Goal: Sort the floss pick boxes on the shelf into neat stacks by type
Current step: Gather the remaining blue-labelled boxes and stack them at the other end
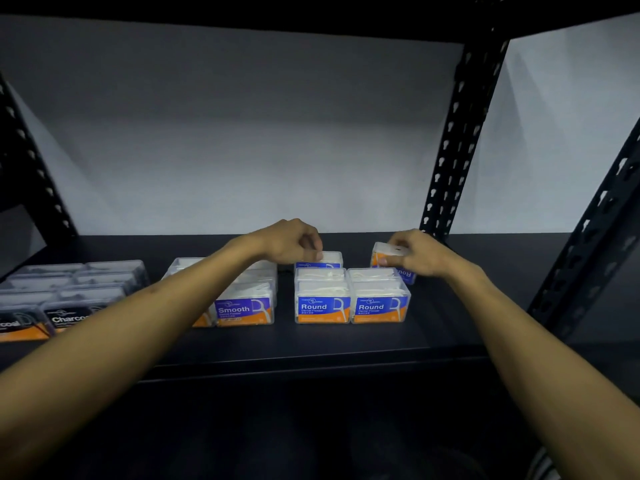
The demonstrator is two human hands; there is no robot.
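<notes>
Clear floss pick boxes stand on a black shelf (311, 344). Dark Charcoal boxes (69, 292) sit in rows at the left. Smooth boxes (244, 308) stand left of centre. Two stacks of Round boxes (351, 296) stand side by side in the middle. Behind them, my left hand (294, 242) grips the top of a back Round box (329, 259). My right hand (414, 252) holds a tilted Round box (388, 256) just above the shelf, behind the right stack.
A black perforated upright (457, 133) rises at the back right and another (599, 237) stands nearer on the right. A third upright (31, 157) is at the left. The upper shelf is overhead, and a grey wall lies behind.
</notes>
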